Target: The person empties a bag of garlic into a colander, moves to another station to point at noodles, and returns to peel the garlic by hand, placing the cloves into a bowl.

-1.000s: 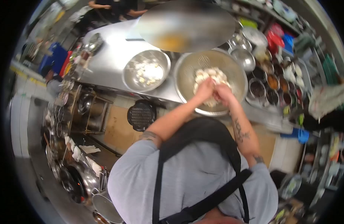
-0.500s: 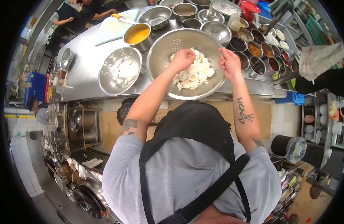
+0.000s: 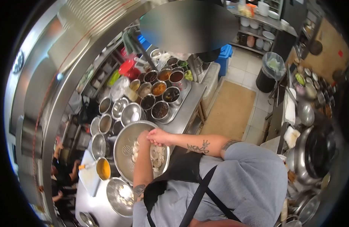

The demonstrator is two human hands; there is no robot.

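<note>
My right hand (image 3: 158,137) is closed, its fingers pinched together over the far part of a large perforated metal bowl (image 3: 122,160). Whatever lies between them is too small to name. Close against it is my left hand (image 3: 143,137), bent inward over the same bowl, with its fingertips hidden or blurred. White pieces (image 3: 157,156), sliced or peeled, lie in the bowl below my hands, partly covered by my left forearm. A smaller perforated bowl (image 3: 113,193) beside it holds more white pieces (image 3: 125,195).
Metal pots of sauces and toppings (image 3: 158,89) stand on a tray beyond the bowl. A pot of orange liquid (image 3: 103,168) and a white cutting board (image 3: 87,177) are at the left. A bin (image 3: 266,80) stands on the floor. Another person (image 3: 64,174) is at far left.
The head view has swung to the right, so the counter now runs diagonally. My hands, apart before, have come together over the large bowl.
</note>
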